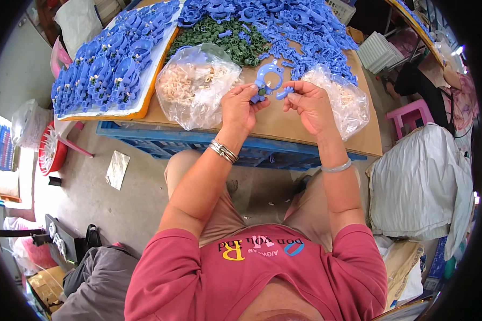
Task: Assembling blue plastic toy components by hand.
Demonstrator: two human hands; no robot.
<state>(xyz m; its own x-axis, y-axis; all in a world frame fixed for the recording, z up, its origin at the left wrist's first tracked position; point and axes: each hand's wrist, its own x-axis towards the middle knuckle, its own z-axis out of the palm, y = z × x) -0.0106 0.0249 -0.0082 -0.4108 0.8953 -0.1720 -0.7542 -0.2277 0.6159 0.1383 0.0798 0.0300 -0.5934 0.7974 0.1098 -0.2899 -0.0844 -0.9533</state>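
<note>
Over the front of the table, my left hand (241, 109) grips a blue plastic ring-shaped part (270, 76) with a bit of dark green on it. The ring stands up beyond my fingertips. Just to its right, my right hand (311, 105) pinches a small blue plastic piece (285, 93) between thumb and fingers. A small gap separates the two pieces. Beneath my left hand's side lies a clear bag of small cream-coloured parts (190, 85). A second clear bag of pale parts (344, 99) rests behind my right hand.
A heap of blue parts (321, 37) and a pile of dark green parts (219, 38) cover the back of the cardboard-topped table (284, 125). Blue assemblies fill an orange-edged tray (134, 109) at left. A large white sack (412, 182) stands at right, near a pink stool (411, 113).
</note>
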